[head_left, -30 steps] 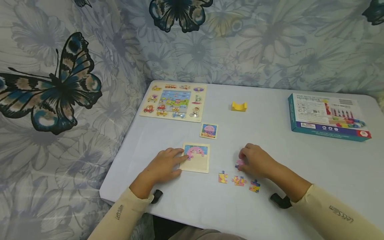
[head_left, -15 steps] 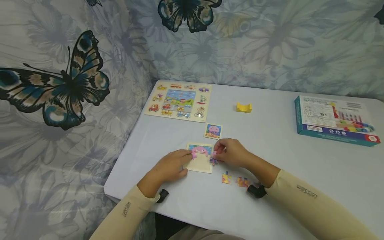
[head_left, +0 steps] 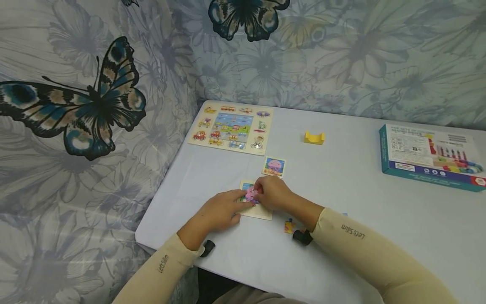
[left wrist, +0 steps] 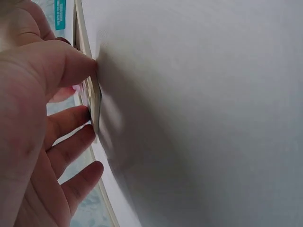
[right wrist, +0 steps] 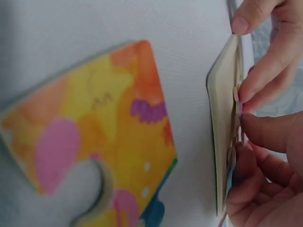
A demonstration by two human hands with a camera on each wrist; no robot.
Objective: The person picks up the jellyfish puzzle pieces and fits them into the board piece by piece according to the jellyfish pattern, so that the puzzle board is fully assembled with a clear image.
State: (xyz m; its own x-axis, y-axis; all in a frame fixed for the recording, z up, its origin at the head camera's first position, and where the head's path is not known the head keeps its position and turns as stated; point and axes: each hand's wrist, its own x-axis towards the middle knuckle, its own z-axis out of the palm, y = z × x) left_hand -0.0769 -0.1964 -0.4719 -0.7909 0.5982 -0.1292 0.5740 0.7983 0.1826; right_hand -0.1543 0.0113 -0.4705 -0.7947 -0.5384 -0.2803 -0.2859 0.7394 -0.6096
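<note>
The left hand rests on the left edge of a small wooden puzzle board, its fingers reaching over the picture. Over the upper part of the board, the right hand pinches a pink puzzle piece between thumb and fingers. In the right wrist view the thumb and fingers of both hands meet at the edge of the tilted-looking board. A yellow-orange piece lies right of the board, large in the right wrist view. The right forearm partly covers other loose pieces.
A small pink-creature picture card lies just above the board. Farther back are a large vehicle puzzle and a yellow curved block. A boxed set stands at the right, near the patterned cloth wall.
The right hand has moved left from beside the loose pieces to above the board, carrying the pink piece. The left hand stays on the board's left edge. The head view has shifted slightly.
</note>
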